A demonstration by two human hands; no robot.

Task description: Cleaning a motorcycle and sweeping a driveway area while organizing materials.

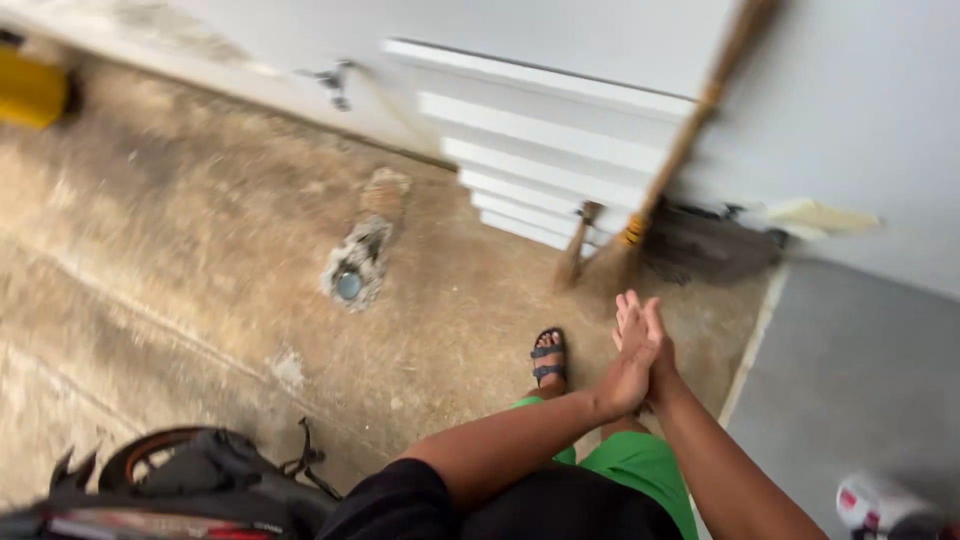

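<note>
Pressed-together hands [638, 352] near broom [668, 180]

1. A worn, stained concrete floor [200, 260] is seen across most of the view, with a smoother grey floor section [850, 370] to the right.
2. A broken patch with a round drain opening [350, 285] is set in the concrete.
3. A broom [640, 225] is stood on the floor against white stacked boards [540, 160].
4. A sandalled foot [548, 360] is planted on the concrete.
5. A yellow object [30, 90] is seen far left.

Soft even daylight, motion-blurred throughout.
</note>
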